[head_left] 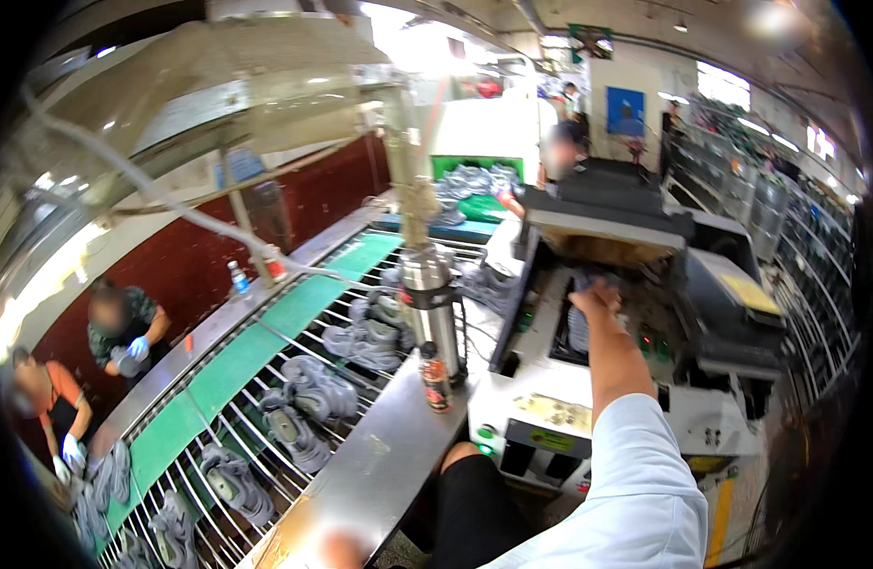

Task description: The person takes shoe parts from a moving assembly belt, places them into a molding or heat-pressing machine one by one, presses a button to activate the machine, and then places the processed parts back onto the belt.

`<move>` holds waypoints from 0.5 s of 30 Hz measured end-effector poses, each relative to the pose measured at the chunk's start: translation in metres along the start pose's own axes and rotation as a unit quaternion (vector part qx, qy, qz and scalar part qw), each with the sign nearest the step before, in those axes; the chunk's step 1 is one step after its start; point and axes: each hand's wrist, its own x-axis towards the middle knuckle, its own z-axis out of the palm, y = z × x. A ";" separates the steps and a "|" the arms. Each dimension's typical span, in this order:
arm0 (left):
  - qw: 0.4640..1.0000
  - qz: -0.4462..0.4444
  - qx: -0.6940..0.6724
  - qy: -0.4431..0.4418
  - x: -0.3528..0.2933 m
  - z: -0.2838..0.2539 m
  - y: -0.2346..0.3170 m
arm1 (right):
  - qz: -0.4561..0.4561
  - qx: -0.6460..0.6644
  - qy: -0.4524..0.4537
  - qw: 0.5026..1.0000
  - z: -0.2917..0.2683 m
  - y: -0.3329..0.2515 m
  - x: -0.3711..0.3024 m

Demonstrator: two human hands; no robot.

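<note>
My right arm, in a pale sleeve, stretches forward into a boxy white and black machine (550, 379). Inside its open bay my right hand (598, 297) is closed over the top of a grey shoe (577, 329); the hand hides part of the shoe. At the lower edge, by the metal table edge, lies a blurred skin-coloured patch (342, 548). It may be my left hand; no fingers can be made out there.
Left of me runs a roller conveyor (247, 403) bearing several grey shoes (318, 387), with a green belt (218, 389) beyond. A bottle (435, 377) stands on the metal ledge by a steel cylinder (432, 303). Two people work across the line; another stands behind the machine.
</note>
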 end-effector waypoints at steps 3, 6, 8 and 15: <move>0.999 0.028 -0.002 0.032 0.002 0.014 -0.003 | 0.053 0.033 0.040 0.997 0.018 0.001 0.011; 0.997 0.067 0.006 0.038 0.008 0.031 0.001 | 0.031 -0.006 0.096 0.995 0.018 0.015 -0.008; 0.999 0.036 -0.010 -0.033 0.011 0.009 0.020 | 0.018 0.019 0.124 0.992 0.008 0.023 -0.033; 0.980 0.149 0.113 0.062 0.005 0.035 -0.013 | -0.206 0.281 0.381 0.856 0.054 0.090 -0.111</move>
